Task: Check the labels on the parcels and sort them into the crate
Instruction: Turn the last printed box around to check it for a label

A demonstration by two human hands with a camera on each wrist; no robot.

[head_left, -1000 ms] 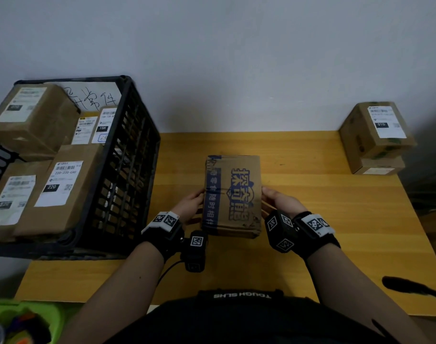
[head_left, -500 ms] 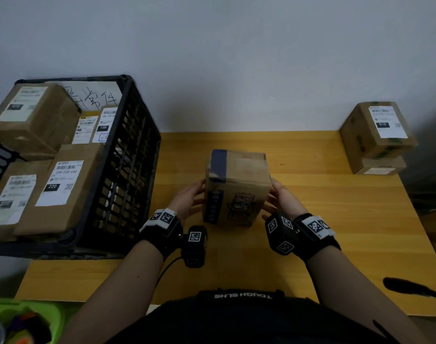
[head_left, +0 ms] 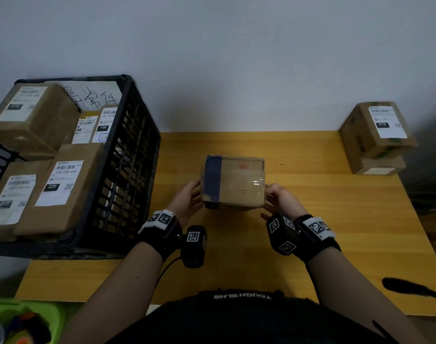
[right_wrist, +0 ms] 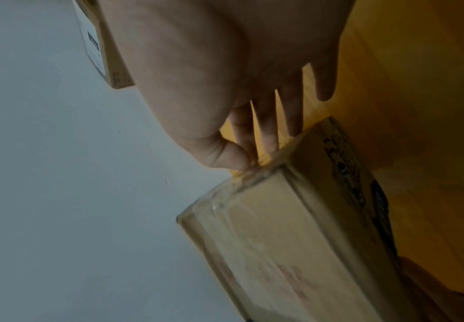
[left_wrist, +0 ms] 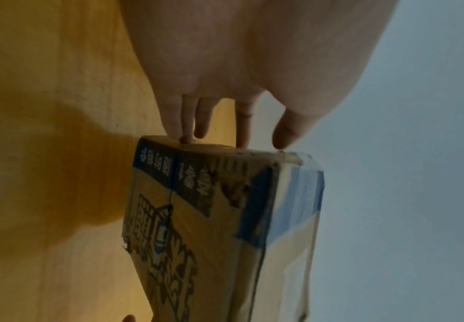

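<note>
Brown cardboard box with blue tape (head_left: pixel 234 182) being held at centre of yellow wooden table (head_left: pixel 336 219). Left hand (head_left: pixel 187 202), right hand (head_left: pixel 278 199) pressing opposite ends, fingers nearly straight, not wrapping. Underside hiding; table contact unclear.

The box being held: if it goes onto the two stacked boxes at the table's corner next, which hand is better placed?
Right, probably. The right hand presses the box at the end that faces the stacked boxes; the left hand is on the opposite end, nearer the black crate.
</note>
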